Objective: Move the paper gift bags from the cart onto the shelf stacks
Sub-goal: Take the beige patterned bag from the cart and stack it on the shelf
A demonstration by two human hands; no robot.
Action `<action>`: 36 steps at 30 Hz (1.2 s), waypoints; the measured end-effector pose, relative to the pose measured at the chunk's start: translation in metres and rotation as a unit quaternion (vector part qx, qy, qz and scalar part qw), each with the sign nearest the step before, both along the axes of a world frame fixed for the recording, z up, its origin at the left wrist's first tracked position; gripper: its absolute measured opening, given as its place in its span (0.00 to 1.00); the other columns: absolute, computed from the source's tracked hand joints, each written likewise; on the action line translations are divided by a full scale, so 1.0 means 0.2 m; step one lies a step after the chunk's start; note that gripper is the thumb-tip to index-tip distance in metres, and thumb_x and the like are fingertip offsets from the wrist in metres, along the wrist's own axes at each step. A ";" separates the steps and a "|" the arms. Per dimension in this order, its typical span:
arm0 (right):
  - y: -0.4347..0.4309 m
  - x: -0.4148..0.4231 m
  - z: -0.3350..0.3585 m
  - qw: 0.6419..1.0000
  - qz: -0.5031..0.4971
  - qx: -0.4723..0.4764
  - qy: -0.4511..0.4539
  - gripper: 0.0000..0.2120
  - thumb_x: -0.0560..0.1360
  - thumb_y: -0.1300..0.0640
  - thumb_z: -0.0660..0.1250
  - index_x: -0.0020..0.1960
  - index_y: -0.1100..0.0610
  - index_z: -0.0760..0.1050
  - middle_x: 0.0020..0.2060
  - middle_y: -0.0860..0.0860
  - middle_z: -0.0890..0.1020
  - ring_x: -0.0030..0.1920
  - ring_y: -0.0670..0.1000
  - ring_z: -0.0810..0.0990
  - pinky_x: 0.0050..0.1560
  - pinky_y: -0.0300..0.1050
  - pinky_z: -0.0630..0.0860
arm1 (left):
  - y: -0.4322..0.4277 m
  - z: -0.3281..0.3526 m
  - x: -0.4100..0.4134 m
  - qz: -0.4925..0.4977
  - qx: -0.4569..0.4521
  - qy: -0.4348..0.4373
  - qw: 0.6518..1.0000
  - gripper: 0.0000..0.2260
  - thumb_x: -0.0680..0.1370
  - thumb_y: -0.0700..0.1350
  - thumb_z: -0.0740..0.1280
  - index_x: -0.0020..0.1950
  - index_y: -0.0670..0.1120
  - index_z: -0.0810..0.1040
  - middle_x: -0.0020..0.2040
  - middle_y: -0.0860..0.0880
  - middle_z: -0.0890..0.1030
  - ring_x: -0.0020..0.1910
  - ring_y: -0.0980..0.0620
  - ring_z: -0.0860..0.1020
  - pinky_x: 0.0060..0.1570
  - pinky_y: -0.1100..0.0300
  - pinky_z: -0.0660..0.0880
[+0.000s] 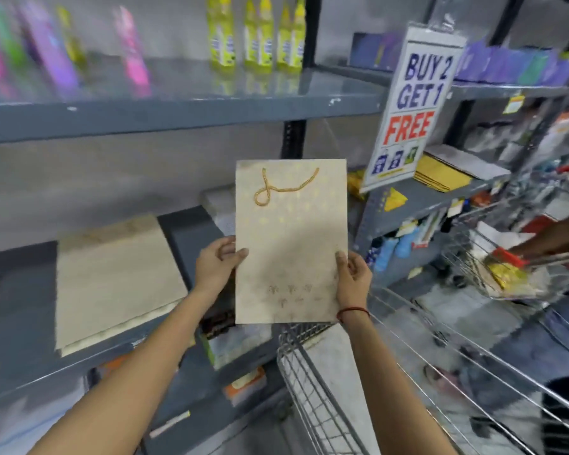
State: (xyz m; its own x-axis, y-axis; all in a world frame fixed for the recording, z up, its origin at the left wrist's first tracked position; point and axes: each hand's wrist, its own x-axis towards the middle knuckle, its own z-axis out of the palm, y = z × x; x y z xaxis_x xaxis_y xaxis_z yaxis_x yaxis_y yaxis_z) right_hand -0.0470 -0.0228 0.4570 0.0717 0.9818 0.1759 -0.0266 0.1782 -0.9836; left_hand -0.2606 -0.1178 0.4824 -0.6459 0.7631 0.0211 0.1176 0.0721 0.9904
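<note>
Gift bag (291,244): upright, flat, held mid-air above cart (296,382) far-left corner. Left grip (217,261), right grip (353,277): arms extended, each pinching lower side edge. Shelf stack (115,277) left; bare shelf (181,238) strip between.

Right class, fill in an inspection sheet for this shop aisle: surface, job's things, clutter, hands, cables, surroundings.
Surface: grey shelf, with a flat stack of cream bags lying on it.
Job's things: gift bag held upright above the cart.
Clutter: yellow bottles higher up; blurred goods below.
Hands: left hand and right hand each grip a side edge of the gift bag.
Cables: nothing seen.
Surroundings: promotion sign; another person's arm at a second cart.
</note>
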 end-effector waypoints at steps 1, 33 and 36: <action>0.00 -0.08 0.02 1.000 0.011 0.004 0.000 0.05 0.76 0.60 0.64 0.42 0.55 0.75 0.33 0.50 0.77 0.28 0.35 0.74 0.35 0.33 0.72 | -0.03 0.01 -0.06 0.011 0.005 0.001 1.000 0.18 0.74 0.38 0.71 0.62 0.36 0.75 0.55 0.41 0.80 0.52 0.47 0.78 0.58 0.53 0.75; -0.34 -1.33 -0.07 0.887 0.327 -0.022 -0.326 0.25 0.78 0.52 0.61 0.71 0.60 0.61 0.67 0.60 0.72 0.67 0.58 0.70 0.68 0.50 0.66 | -0.69 -0.24 -0.84 0.262 -0.229 0.267 0.898 0.18 0.79 0.44 0.60 0.67 0.41 0.69 0.67 0.39 0.70 0.69 0.39 0.66 0.69 0.41 0.61; -0.29 -1.14 -0.02 0.904 0.298 0.013 -0.307 0.23 0.77 0.52 0.62 0.68 0.61 0.65 0.65 0.60 0.74 0.65 0.58 0.73 0.66 0.50 0.70 | -0.55 -0.18 -0.68 0.209 -0.174 0.321 0.907 0.20 0.80 0.45 0.58 0.71 0.40 0.66 0.73 0.39 0.65 0.76 0.41 0.57 0.73 0.43 0.52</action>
State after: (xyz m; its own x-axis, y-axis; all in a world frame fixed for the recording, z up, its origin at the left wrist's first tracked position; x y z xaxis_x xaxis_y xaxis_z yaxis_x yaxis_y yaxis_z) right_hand -0.2745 -0.0806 0.4521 -0.5871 0.8091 0.0267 0.4235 0.3351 -0.8416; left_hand -0.3967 -0.2275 0.4462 -0.8201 0.4871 0.3003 0.5527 0.5384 0.6362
